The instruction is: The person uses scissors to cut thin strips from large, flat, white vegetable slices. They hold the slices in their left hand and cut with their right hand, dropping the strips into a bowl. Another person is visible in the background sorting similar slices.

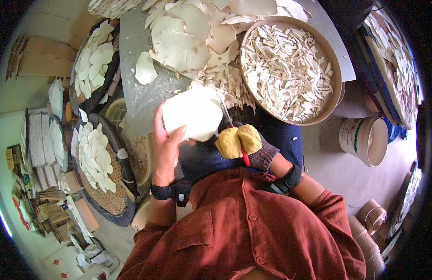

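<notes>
My bare left hand point(170, 143) grips a white, thin, flat piece point(193, 113), thumb on top and fingers underneath. Its material is hard to tell, as the surface is overexposed. In a dark knitted glove, my right hand point(266, 152) holds scissors point(249, 140) whose handles are wrapped in yellow foam, with a bit of red showing. Their metal blade lies at the right edge of the white piece; the other blade is hidden. Beyond my hands, narrow trimmings point(226, 82) are heaped on the metal tabletop point(139, 101).
Large pale slices point(181, 45) overlap at the table's far side. A round tray point(336, 70) of cut strips sits at its right corner. Woven trays point(118, 171) with white pieces stand left, near a yellowish basket point(146, 171). A white bucket point(356, 136) is on the right.
</notes>
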The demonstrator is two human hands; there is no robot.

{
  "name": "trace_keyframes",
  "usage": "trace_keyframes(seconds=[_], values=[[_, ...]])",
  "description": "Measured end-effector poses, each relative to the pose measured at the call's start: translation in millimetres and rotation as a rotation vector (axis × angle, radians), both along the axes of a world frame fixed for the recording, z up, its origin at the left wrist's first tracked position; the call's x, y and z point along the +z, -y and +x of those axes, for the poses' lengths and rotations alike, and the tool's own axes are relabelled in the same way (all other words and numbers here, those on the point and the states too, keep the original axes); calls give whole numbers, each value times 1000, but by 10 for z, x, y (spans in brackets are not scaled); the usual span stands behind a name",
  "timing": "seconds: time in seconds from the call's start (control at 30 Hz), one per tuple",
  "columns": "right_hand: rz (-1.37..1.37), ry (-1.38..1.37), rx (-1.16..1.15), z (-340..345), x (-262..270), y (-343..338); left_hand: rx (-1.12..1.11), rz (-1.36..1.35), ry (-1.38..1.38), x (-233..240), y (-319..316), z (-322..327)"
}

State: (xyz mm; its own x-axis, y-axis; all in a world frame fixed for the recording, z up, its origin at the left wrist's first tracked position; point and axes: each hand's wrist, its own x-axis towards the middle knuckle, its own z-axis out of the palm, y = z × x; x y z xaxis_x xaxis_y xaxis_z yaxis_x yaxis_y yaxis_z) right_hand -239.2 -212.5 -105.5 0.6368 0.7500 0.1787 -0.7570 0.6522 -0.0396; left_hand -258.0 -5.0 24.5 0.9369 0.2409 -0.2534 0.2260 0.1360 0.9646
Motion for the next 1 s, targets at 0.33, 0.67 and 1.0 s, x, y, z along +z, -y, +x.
trace_keyframes(seconds=[0.33, 0.67, 1.0], values=[[-446, 109, 65, -84, 147, 122, 281, -96, 58, -339, -17, -31], [-428, -149, 175, -58, 29, 75, 92, -81, -59, -213, -194, 95], [-1126, 845, -363, -58, 101, 168, -69, -82, -163, 158, -453, 273]])
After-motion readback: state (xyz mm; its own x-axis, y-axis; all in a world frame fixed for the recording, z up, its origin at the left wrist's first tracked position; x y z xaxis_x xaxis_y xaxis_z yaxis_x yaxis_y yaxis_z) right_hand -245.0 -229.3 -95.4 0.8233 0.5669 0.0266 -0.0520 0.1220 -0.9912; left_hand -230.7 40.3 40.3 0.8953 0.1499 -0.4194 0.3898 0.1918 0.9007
